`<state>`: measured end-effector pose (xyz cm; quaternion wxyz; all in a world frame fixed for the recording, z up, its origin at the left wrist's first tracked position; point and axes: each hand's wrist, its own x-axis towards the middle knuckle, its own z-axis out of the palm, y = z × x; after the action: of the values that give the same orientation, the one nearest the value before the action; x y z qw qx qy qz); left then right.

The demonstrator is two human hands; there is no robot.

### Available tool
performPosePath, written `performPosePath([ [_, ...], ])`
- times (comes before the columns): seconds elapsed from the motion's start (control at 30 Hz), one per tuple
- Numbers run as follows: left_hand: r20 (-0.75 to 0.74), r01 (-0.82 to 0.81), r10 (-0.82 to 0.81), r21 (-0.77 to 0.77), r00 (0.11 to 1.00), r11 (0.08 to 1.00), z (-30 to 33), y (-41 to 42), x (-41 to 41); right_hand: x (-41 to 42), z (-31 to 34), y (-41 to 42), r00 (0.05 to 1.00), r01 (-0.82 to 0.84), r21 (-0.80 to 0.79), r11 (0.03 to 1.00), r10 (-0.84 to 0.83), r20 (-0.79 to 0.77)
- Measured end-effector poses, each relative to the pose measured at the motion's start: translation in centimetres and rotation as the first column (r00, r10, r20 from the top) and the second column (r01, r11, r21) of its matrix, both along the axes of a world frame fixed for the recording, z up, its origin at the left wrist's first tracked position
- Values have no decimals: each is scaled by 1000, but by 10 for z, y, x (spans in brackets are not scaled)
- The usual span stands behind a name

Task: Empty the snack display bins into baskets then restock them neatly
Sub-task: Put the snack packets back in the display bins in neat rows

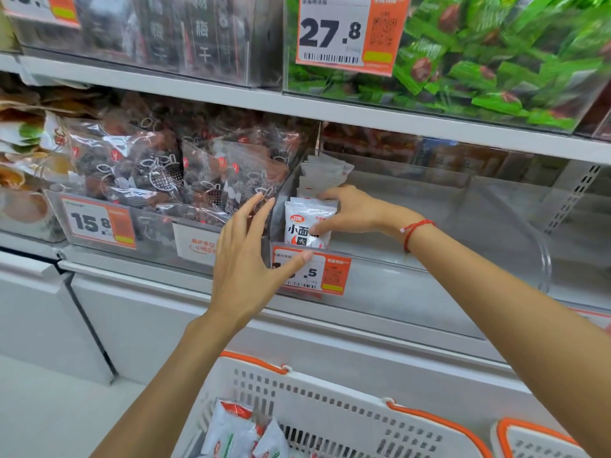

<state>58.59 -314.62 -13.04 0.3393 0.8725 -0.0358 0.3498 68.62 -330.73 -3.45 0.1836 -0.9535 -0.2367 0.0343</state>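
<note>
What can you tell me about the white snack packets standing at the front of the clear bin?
The white snack packets are glossy sealed pouches with a red logo and black Chinese characters. They stand upright in a short row at the front left corner of the clear bin, just behind its orange price tag. The right hand rests on them, its thumb on the front packet's face. More white packets stand behind. The left hand hovers open, not touching them.

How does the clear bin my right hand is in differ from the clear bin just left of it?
The right bin is mostly bare, with only a few white packets stood at its left end; the left bin is heaped with dark packets. The right hand reaches into the right bin; the left hand hovers outside. Both are clear plastic with orange price tags.
</note>
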Motion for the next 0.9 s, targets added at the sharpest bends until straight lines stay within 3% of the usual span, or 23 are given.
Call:
performPosePath([
  [0.1,-6,-4,4,5,1000,1000,0,0,1,2,3,5,986,28,61,998,-18,-168],
  [0.2,-9,-2,2,6,1000,1000,0,0,0,3,6,5,982,15,141,990,12,-190],
  [0.33,6,-4,4,3,1000,1000,-2,0,1,1,-4,3,994,-2,293,956,-30,106],
  [0.4,5,-6,6,0,1000,1000,-2,-1,1,-4,-12,3,982,-5,267,964,-46,186],
  [0.6,-33,6,-6,-1,999,1000,3,-1,-2,-15,-2,1,994,-79,189,979,64,84],
  [0.73,-55,26,-25,25,998,999,7,1,-10,-36,1,-17,976,-69,108,992,45,212],
  [0.83,81,-26,17,113,997,993,8,0,-26,-72,-6,-38,912,-146,242,959,36,409],
  [0.9,187,-32,8,124,982,992,4,-5,-44,-100,-19,-53,890,-243,309,920,85,447],
])
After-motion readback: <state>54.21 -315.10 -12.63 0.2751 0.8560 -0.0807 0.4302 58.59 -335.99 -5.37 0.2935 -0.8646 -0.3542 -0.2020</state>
